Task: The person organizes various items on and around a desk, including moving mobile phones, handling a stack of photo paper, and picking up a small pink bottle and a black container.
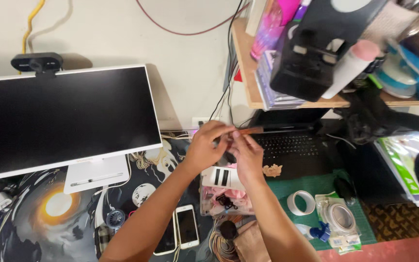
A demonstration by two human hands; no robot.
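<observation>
My left hand (204, 145) and my right hand (246, 154) are raised together above the desk, in front of a black laptop (292, 148). Both pinch a thin orange-brown stick (251, 130) that points to the right from my fingertips. A small dark part sits between my fingers; its shape is hidden. Below my hands lies a white box with black stripes (221, 177) on a pile of pink cloth (229, 199).
A white-framed dark monitor (64, 119) with a webcam (37, 63) stands at the left. Two phones (187, 226) lie near my left forearm. A tape roll (300, 203) and a bagged roll (338, 218) rest on a green mat (311, 187). A crowded wooden shelf (326, 103) hangs overhead at the right.
</observation>
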